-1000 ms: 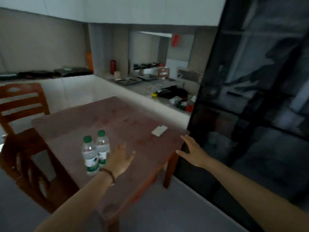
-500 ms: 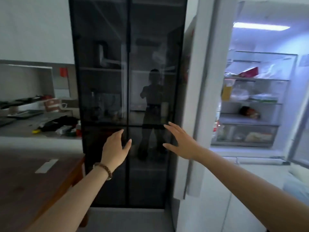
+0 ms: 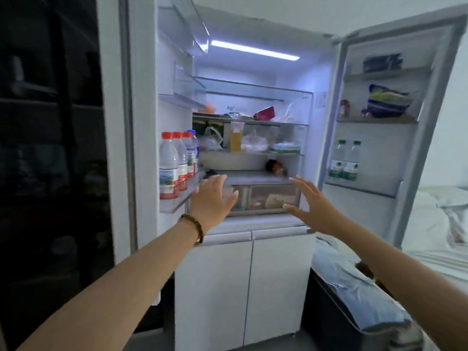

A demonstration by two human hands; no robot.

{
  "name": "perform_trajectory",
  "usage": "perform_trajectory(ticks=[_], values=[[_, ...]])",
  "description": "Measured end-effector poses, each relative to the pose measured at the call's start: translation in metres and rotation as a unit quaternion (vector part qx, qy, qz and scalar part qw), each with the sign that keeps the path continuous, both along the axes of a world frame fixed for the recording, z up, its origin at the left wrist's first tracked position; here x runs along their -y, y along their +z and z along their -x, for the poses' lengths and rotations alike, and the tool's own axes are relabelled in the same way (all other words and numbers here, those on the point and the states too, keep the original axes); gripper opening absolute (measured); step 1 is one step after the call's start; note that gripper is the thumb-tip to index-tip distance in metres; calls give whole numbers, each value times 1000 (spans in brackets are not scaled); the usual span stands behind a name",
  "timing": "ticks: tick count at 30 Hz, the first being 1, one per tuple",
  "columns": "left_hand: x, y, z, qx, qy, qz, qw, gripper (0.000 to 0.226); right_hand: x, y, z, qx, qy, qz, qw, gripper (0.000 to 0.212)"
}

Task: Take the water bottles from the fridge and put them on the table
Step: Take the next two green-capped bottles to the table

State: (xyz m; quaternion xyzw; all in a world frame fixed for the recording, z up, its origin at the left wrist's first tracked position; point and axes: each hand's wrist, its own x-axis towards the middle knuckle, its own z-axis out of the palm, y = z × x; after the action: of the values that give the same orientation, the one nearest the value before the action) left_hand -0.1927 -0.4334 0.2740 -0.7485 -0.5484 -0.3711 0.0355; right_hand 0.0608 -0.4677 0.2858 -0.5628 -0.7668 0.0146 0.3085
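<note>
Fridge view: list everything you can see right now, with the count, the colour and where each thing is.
fridge: one, white, upper doors open
red-capped bottles: three, clear, left door shelf
blue-capped bottle: one, clear, behind them
green-capped bottles: two, clear, right door shelf
tall container: one, yellow, middle shelf
bag: one, green and blue, right door
drawer: one, clear, below the shelves
bracelet: one, brown, left wrist
left hand: one, open, near left door shelf
right hand: one, open, before the drawer

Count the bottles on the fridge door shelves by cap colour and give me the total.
Red-capped bottles: 3
Blue-capped bottle: 1
Green-capped bottles: 2
Total: 6
</note>
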Motion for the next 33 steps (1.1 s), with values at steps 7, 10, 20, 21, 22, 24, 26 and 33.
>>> perform_trajectory(ticks=[7,10,20,21,22,24,26,33], values=[[-109,-10,-127,-81,-41,37,995,64,-55,-10,-148,3,-105,22,994,70],[-172,-11,-178,-84,-59,49,994,67,-97,-10,-202,6,-153,26,988,71],[-351,-4,-359,-97,-133,103,981,71,-229,1,-342,7,-200,63,978,70],[-362,-2,-375,-102,-139,95,980,72,-240,3,-355,15,-204,68,977,71],[-373,0,-391,-104,-141,87,981,73,-253,5,-368,19,-210,70,975,71],[-397,3,-418,-102,-141,71,982,74,-280,13,-394,16,-227,79,971,71],[-419,7,-441,-92,-143,64,983,74,-309,24,-418,20,-234,98,967,66],[-478,30,-505,-22,-152,60,986,71,-403,50,-477,35,-197,72,977,54]])
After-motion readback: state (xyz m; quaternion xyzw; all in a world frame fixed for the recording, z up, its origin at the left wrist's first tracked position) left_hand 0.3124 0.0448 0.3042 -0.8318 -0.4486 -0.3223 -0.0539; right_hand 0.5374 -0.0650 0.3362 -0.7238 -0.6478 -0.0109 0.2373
